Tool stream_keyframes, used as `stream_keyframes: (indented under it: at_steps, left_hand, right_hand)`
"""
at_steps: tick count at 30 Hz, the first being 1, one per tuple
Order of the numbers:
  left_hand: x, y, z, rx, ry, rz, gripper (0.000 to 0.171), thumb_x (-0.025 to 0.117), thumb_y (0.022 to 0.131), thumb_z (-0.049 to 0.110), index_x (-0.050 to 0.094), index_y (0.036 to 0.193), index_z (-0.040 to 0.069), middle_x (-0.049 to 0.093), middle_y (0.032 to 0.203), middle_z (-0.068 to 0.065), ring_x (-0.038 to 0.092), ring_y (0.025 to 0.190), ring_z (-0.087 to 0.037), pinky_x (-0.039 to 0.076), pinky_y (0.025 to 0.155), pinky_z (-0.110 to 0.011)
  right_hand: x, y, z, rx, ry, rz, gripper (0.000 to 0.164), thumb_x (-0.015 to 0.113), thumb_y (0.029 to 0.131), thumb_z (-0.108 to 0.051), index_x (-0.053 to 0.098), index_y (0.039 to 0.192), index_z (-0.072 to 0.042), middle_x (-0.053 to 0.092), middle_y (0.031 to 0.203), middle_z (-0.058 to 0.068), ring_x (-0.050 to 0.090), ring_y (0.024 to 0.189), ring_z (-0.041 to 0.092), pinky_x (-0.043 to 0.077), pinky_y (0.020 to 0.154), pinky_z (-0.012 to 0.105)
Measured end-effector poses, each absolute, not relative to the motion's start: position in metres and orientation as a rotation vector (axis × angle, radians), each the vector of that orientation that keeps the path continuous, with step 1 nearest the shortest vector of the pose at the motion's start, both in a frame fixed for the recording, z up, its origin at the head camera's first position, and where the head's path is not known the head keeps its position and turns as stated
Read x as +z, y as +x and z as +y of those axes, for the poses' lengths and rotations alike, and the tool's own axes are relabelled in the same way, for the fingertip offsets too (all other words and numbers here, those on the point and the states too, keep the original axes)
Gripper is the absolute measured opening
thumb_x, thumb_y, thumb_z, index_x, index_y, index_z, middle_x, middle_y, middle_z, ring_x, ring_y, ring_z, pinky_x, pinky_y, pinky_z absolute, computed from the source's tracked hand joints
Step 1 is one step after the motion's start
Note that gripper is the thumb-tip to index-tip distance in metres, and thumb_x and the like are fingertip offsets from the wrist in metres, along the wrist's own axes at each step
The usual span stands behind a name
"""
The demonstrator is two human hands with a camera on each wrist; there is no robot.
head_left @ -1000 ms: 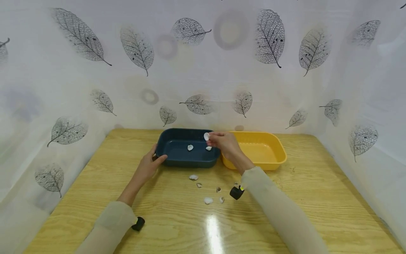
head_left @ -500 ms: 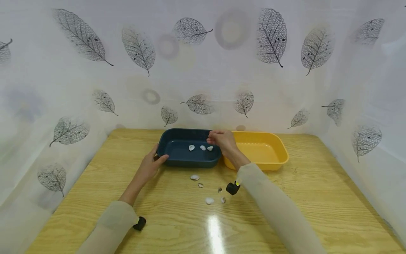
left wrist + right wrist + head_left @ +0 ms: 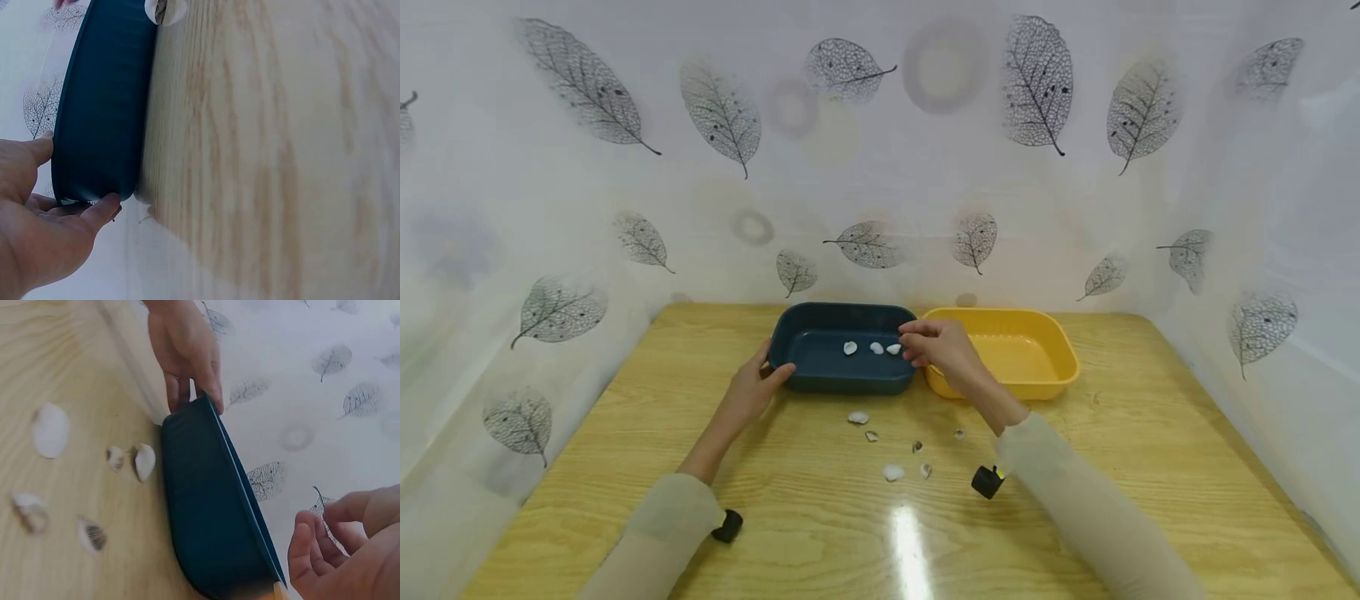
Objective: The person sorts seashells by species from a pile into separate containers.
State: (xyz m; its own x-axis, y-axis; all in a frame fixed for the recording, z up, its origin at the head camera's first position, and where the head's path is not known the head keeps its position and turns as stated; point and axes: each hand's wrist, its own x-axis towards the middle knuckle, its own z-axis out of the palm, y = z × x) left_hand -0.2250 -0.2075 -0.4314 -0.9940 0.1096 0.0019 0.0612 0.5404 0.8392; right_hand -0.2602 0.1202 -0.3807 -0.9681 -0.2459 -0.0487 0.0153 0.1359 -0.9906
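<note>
My left hand grips the left end of a dark blue plastic basin, thumb at the front rim and fingers round the end wall. In the left wrist view, that basin shows its outer side, with the hand at its near end. Three white seashells lie inside on its floor. My right hand hovers over the basin's right end, fingers loosely curled and holding nothing. The right wrist view shows this hand beside the rim with bare fingertips.
A yellow plastic basin stands right of the blue one. Several seashells and small snail shells lie on the wooden table in front, among them a white shell. A leaf-patterned cloth hangs behind the table.
My right hand has let go of a white shell, which now lies between the other two in the blue basin. The hand has then drawn back rightward. The left hand stays put.
</note>
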Motion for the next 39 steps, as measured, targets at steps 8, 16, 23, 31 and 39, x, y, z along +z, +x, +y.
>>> stream_keyframes:
  at_steps: [8, 16, 23, 31, 39]
  left_hand:
    - [-0.431, -0.224, -0.206, 1.443, 0.137, 2.747, 0.079, 0.053, 0.11, 0.036, 0.01, 0.164, -0.002, 0.018, 0.166, -0.029, 0.041, 0.143, -0.047, 0.044, 0.109, -0.057]
    - [-0.43, -0.226, -0.205, 1.397, 0.148, 2.786, 0.077, 0.052, 0.11, 0.035, 0.012, 0.163, -0.004, 0.02, 0.165, -0.031, 0.042, 0.141, -0.048, 0.04, 0.112, -0.059]
    - [-0.43, -0.226, -0.206, 1.381, 0.127, 2.769, 0.081, 0.05, 0.11, 0.043, 0.009, 0.164, -0.002, 0.017, 0.166, -0.031, 0.039, 0.143, -0.047, 0.036, 0.115, -0.058]
    - [-0.429, -0.225, -0.206, 1.397, 0.116, 2.753, 0.079, 0.048, 0.111, 0.04, 0.008, 0.164, -0.002, 0.015, 0.166, -0.031, 0.037, 0.144, -0.048, 0.032, 0.117, -0.059]
    - [-0.428, -0.225, -0.204, 1.395, 0.112, 2.755, 0.078, 0.051, 0.111, 0.035, 0.009, 0.164, -0.002, 0.015, 0.166, -0.029, 0.039, 0.143, -0.048, 0.034, 0.116, -0.059]
  right_hand:
    - [-0.384, -0.217, 0.138, -1.611, -0.651, 2.244, 0.023, 0.063, 0.104, -0.01, 0.071, 0.122, 0.003, 0.073, 0.102, 0.012, 0.065, 0.093, 0.044, 0.058, 0.074, 0.037]
    - [-0.404, -0.193, 0.149, -1.398, -0.876, 2.33, 0.023, 0.067, 0.101, -0.008, 0.072, 0.118, 0.006, 0.073, 0.102, 0.017, 0.067, 0.085, 0.028, 0.058, 0.073, 0.031]
    - [-0.418, -0.176, 0.15, -1.26, -1.014, 2.422, 0.018, 0.071, 0.096, -0.001, 0.074, 0.113, 0.005, 0.075, 0.094, 0.006, 0.066, 0.082, 0.012, 0.056, 0.071, 0.025]
    - [-0.428, -0.163, 0.144, -1.182, -1.138, 2.509, 0.017, 0.075, 0.091, 0.001, 0.075, 0.108, 0.004, 0.074, 0.095, 0.006, 0.063, 0.083, 0.007, 0.056, 0.071, 0.024]
    - [-0.432, -0.152, 0.136, -1.047, -1.12, 2.595, 0.022, 0.081, 0.087, -0.003, 0.076, 0.109, 0.002, 0.073, 0.098, 0.007, 0.065, 0.084, 0.011, 0.056, 0.074, 0.022]
